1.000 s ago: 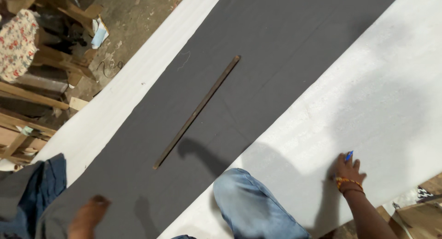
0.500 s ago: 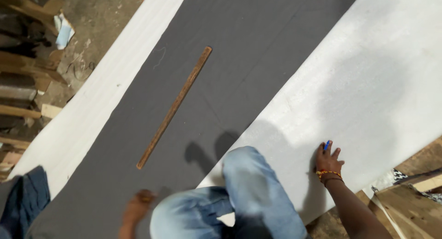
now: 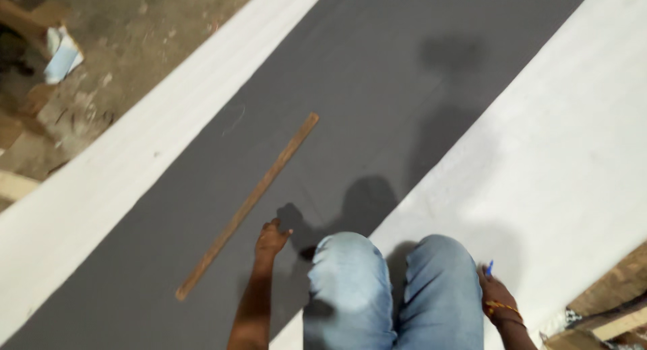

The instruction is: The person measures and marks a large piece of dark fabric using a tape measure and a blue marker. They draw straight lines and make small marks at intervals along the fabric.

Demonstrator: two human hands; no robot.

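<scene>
Wood strip first: a long, thin wooden ruler (image 3: 248, 205) lies flat and slantwise on the dark grey cloth (image 3: 377, 100), one end pointing up toward the middle of the picture and the other down toward the lower left. Nothing holds it. The left hand (image 3: 271, 241) rests on the grey cloth just beside the ruler's lower half, fingers loosely curled and spread against the fabric, gripping nothing; whether a fingertip actually touches the wood I cannot tell. The right hand (image 3: 497, 297) sits at the far side of the knees (image 3: 394, 282), closed around a small blue marker (image 3: 489, 268) (pen or chalk, too small to say) whose tip points at the white sheet (image 3: 573, 154) under it.

The grey cloth runs as a broad band between two white margins, and the person kneels in pale jeans on its right-hand edge, shadow falling across the fabric ahead.

To handle the straightedge well from here, my judgement is that the left hand should press it flat near its middle rather than at one end, so it does not pivot on the smooth cloth, and that the fabric should be free of ripples beneath it before any line is drawn along it.

Beyond the left white margin is bare dirt floor (image 3: 148, 46) with scraps of timber (image 3: 17, 185) and a crumpled bit of paper (image 3: 62, 53).
</scene>
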